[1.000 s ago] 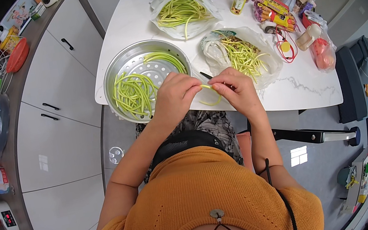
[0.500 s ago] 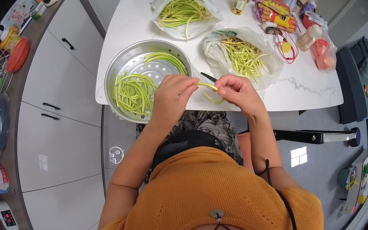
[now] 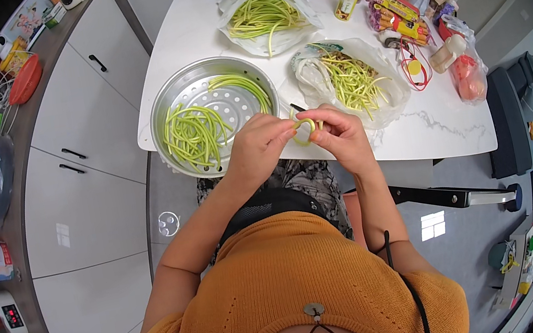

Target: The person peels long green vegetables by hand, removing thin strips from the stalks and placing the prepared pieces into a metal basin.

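Over the table's front edge, my left hand (image 3: 255, 148) and my right hand (image 3: 343, 137) pinch one green garlic scape (image 3: 309, 123) between them, bent into a loop. A dark, narrow, pointed thing (image 3: 297, 108) shows just beyond my right fingers; whether it lies on the table or is held I cannot make out. Left of my hands stands a round metal steamer pan (image 3: 159, 130) with holes in its bottom. A tangled heap of scapes (image 3: 193, 136) fills its left side, and a curved bundle (image 3: 244, 86) lies along its right.
An open plastic bag (image 3: 388, 77) of loose scapes lies beyond my right hand. Another bag of scapes (image 3: 264, 13) sits farther back. A yellow bottle (image 3: 348, 1), snack packs (image 3: 401, 21) and a red cord (image 3: 414, 65) crowd the right side of the white table (image 3: 448, 127).
My hands have drawn closer together, and the scape between them has gone from nearly straight to bent in a loop. The pan and bags stay put.
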Motion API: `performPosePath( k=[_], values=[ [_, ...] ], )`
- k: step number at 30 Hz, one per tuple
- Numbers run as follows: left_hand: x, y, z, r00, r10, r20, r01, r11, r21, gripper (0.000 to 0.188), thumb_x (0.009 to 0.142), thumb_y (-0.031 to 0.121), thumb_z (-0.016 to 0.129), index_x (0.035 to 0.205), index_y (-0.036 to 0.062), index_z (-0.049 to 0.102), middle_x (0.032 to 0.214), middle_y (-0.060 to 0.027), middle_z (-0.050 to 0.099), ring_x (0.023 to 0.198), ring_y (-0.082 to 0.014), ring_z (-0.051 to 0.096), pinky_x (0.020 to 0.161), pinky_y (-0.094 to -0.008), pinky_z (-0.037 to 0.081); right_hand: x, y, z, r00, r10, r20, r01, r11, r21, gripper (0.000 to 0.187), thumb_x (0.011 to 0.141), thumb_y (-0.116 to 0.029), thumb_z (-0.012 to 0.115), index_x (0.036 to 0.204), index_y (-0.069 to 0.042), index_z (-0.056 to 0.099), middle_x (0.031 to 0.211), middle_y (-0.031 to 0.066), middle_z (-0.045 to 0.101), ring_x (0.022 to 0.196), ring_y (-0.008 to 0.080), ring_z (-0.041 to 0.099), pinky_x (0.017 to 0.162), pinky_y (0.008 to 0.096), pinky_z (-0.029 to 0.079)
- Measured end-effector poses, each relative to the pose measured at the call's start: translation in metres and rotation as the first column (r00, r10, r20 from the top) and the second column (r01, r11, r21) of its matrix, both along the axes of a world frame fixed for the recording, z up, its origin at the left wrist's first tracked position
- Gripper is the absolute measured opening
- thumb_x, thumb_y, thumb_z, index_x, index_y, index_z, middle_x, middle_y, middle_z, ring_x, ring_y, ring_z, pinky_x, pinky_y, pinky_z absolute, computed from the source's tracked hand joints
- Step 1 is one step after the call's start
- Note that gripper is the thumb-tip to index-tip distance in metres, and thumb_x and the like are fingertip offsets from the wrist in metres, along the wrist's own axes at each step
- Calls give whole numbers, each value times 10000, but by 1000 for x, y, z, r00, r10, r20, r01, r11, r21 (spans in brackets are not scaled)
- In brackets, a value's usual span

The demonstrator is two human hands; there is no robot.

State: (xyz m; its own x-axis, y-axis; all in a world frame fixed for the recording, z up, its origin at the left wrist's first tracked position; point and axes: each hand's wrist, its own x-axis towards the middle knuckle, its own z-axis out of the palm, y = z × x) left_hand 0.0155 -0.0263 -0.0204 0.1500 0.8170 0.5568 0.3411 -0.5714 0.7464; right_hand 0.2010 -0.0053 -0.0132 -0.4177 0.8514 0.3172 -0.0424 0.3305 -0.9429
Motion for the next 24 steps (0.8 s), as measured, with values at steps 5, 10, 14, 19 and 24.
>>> performPosePath(
  k=[5,10,14,19,24],
  values=[
    [3,-3,4,998,-54,-34,53,998,-20,126,783,37,632,897,-10,655,779,-101,619,715,-196,558,667,-293,440,-1,2,0,995,-97,10,96,992,85,166,824,-98,633,975,-42,676,782,-6,543,651,43,434,546,176,314],
    [4,-4,3,999,-11,-30,10,998,-59,123,781,43,636,892,-6,651,743,-88,598,669,-172,538,617,-274,423,-3,0,2,984,-174,29,170,981,95,158,809,-66,636,960,-42,679,766,-8,538,637,50,440,537,184,318],
    [5,-5,9,1000,23,18,-20,983,-183,120,785,47,637,892,-5,650,699,-60,563,613,-128,496,565,-246,399,-4,1,-1,940,-333,76,321,938,133,147,789,-50,648,934,-33,663,730,-8,516,611,51,430,528,188,321],
    [6,-6,13,997,74,6,-70,969,-238,131,786,45,631,910,3,645,707,-56,555,602,-128,480,566,-248,398,-6,0,3,850,-490,193,390,832,394,132,778,-61,652,910,-52,643,701,37,512,559,118,477,496,248,372],
    [-2,4,10,966,143,-217,-132,989,62,139,784,45,608,918,19,633,736,-78,565,676,-207,523,641,-295,421,-4,-2,10,659,-572,488,173,748,641,125,767,-72,638,892,-81,648,748,77,541,626,229,562,547,326,445]
  ],
)
